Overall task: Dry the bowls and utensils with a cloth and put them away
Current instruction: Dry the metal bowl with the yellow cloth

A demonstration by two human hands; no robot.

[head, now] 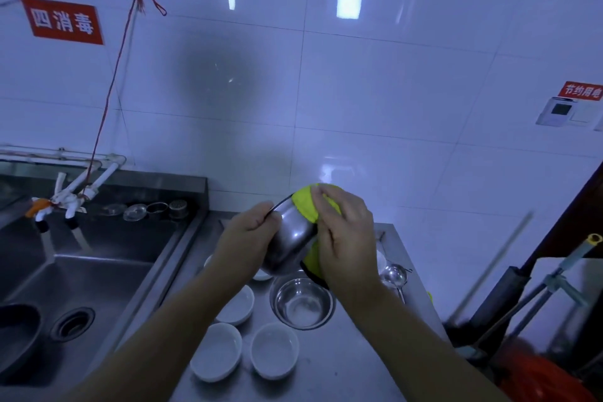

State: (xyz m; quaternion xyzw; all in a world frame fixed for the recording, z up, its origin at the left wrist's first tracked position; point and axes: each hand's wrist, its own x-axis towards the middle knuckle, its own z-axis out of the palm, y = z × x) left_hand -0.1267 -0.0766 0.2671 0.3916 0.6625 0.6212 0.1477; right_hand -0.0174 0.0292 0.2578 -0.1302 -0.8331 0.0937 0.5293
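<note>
Steel bowls: you have two, one held (288, 238), one on the counter (301, 302).
White bowls: three fully visible (217, 351) (274, 349) (236, 305).
Ladles: one (394, 276).
Cloths: one (310, 206).

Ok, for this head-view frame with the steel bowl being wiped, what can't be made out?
- Inside of the held steel bowl: it faces away from the camera, with the yellow cloth over its mouth.
- Fingertips of the left hand and right hand: behind bowl and cloth.
- White bowl under the held bowl: mostly covered by it.
- Ladle handle: partly behind the right forearm.
- Dark pan in the sink: cut off by the left edge.
</note>
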